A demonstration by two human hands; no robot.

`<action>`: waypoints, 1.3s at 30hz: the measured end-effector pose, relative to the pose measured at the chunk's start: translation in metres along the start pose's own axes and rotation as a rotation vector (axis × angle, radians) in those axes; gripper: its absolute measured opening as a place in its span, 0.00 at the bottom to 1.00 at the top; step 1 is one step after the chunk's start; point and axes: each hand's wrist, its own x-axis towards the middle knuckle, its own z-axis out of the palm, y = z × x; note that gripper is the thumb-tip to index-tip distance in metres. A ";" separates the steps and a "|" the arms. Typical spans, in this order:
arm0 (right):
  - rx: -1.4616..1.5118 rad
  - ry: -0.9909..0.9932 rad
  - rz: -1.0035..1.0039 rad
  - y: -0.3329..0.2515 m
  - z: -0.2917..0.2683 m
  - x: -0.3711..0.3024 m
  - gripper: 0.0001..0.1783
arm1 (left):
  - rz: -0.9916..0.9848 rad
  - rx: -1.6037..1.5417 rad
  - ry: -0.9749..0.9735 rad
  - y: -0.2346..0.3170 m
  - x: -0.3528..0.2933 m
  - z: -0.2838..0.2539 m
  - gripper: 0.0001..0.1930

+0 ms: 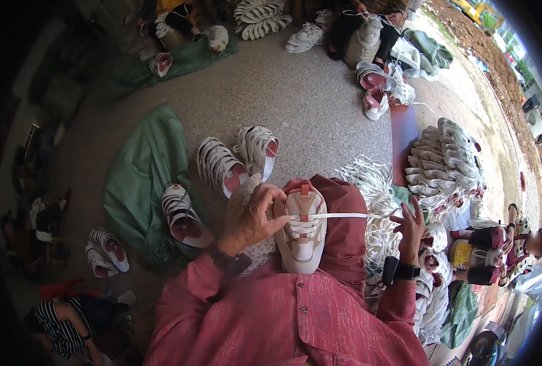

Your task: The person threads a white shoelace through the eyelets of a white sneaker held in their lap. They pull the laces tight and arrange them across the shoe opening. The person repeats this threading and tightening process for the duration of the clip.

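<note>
A white and beige sneaker (305,247) with a pink lining and tongue tab rests upright on my lap, its toe toward me. White lacing crosses its front. My left hand (255,216) is at the sneaker's left side, thumb and fingertips closed on its edge by the upper eyelets. From there a white shoelace (347,215) runs out taut to the right. Well off to the right, my right hand (410,229) has the far part of that lace between its fingers, some fingers spread. A pale patterned cloth (260,262) covers my left thigh.
A heap of loose white laces (377,229) lies right of my knee, with stacked shoes (445,161) beyond it. Nested shoe uppers (219,165) stand ahead on the floor. To the left is a green sack (146,171). Other people work with shoes at the far side.
</note>
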 end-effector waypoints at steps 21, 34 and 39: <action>-0.850 -0.678 -0.654 -0.010 0.134 -0.073 0.23 | 0.362 0.407 -0.028 0.025 0.007 0.000 0.08; -0.882 -0.681 -0.560 -0.013 0.141 -0.070 0.19 | 0.027 0.106 -0.128 0.017 0.008 0.012 0.06; -0.804 -0.701 -0.604 -0.007 0.139 -0.064 0.20 | -0.092 -0.030 -0.220 0.017 0.010 0.002 0.06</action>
